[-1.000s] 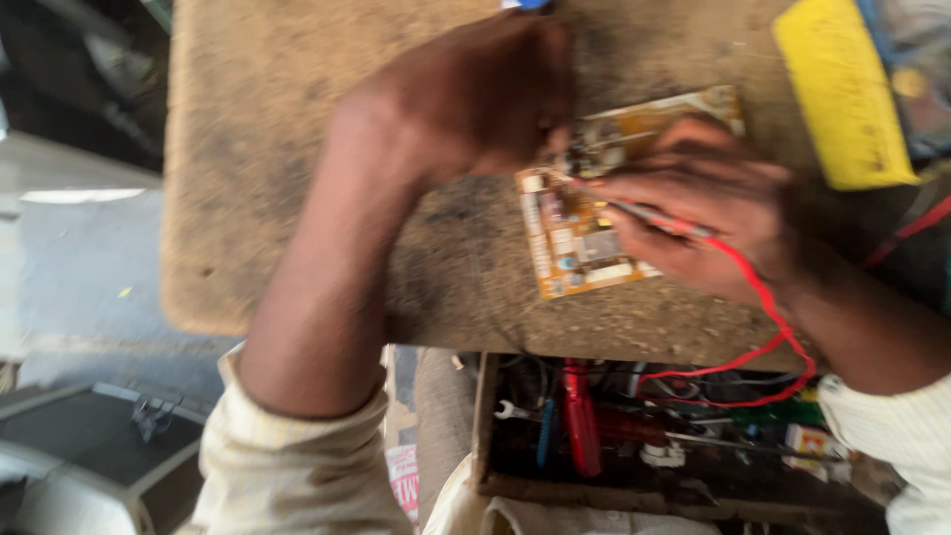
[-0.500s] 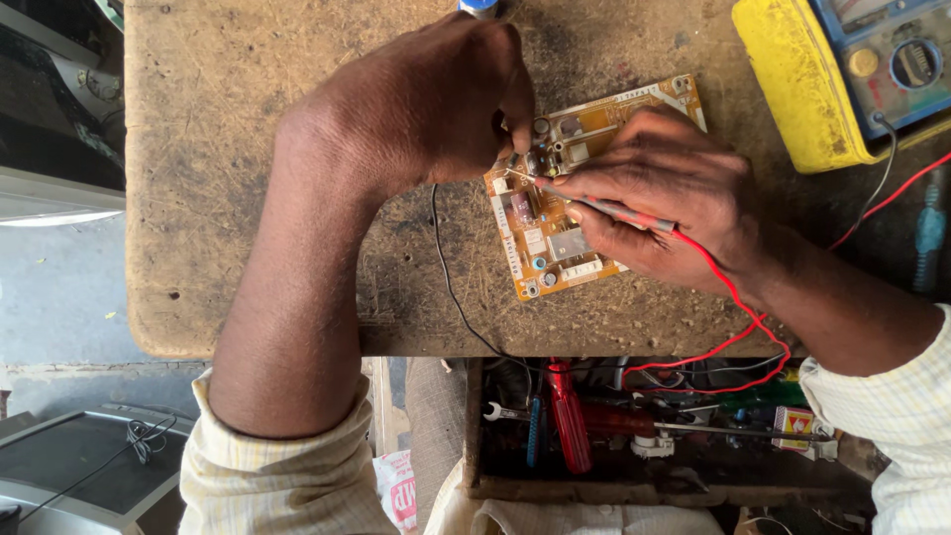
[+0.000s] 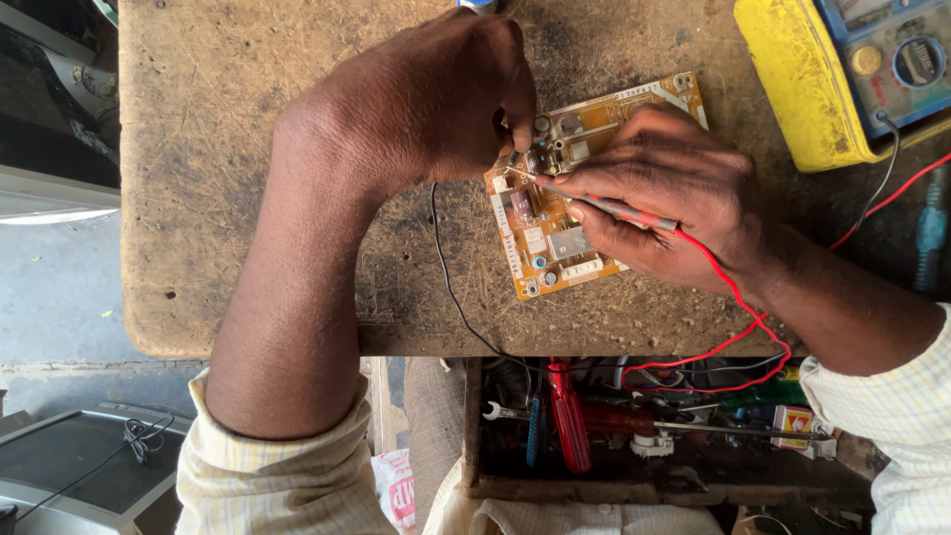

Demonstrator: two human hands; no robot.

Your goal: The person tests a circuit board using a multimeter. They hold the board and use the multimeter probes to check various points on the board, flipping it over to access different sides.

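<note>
An orange-brown circuit board (image 3: 555,248) lies on a worn wooden table (image 3: 228,178). My right hand (image 3: 664,198) rests on the board and pinches a red test probe (image 3: 624,211) whose metal tip touches parts near the board's upper left. Its red lead (image 3: 733,307) trails off toward my right wrist. My left hand (image 3: 436,99) is closed above the board's upper left corner, apparently holding a second probe against it; a thin black wire (image 3: 446,277) runs from under that hand down over the table edge.
A yellow-cased multimeter (image 3: 832,69) with a blue face sits at the table's upper right. Below the table edge, an open tray (image 3: 654,436) holds red-handled screwdrivers, a spanner and other tools. A grey device (image 3: 79,466) stands at lower left.
The view has steadied and shifted, bringing the multimeter into sight. Both hands stay on the board; the probe tip has held near the same components.
</note>
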